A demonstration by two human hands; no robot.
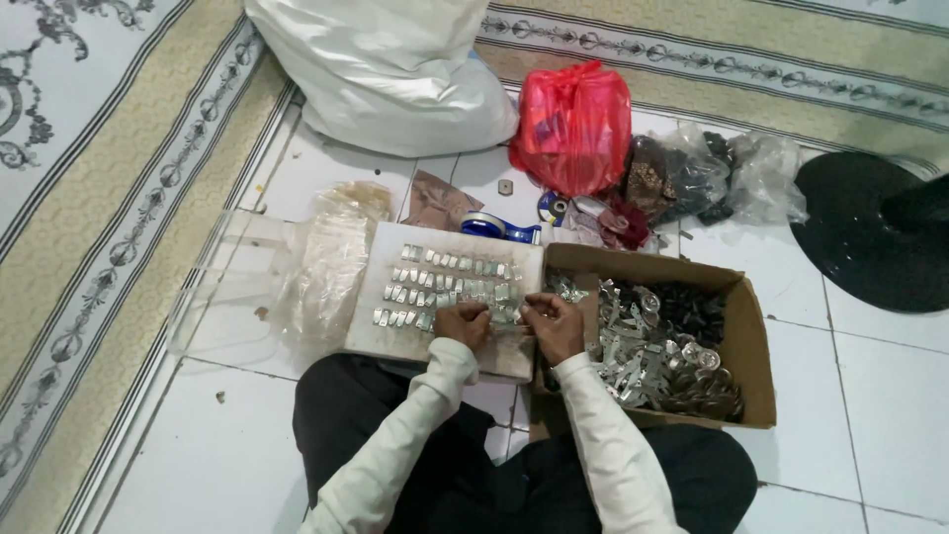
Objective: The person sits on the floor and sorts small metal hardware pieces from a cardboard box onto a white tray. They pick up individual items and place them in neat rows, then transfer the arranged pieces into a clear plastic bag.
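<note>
left hand (463,323): fingers curled in over the near edge of the board, pinching one end of a small silver piece, far as I can tell. It's tiny, so I can't swear to the exact grip.
right hand (552,322): right next to the left, fingertips closed on the other end of the same piece. Both hands narrow, nothing spread wide.
piece (505,314): sits between the two hands at the board's near right corner, just beside the box.
board (450,297): flat pale slab on the floor (870,376), with rows (450,279) of the same silver bits laid out side by side.
box (751,341): open cardboard, touching the board's right edge, heaped with loose metal parts (647,361), silver plus some dark ones at the back.
how it handles: I'd guess light, stiff and thin, probably a bit slick, with stamped edges. Not fragile, but easy to drop or flick away.
where to grab: by the two short ends, fingertip pinch, keeping the flat face free. Seems the only sane way at that size.
around: clear plastic sleeves (331,259) left of the board, tape roll (491,226) behind it, red bag (573,124) and white sack (386,69) further back.
</note>
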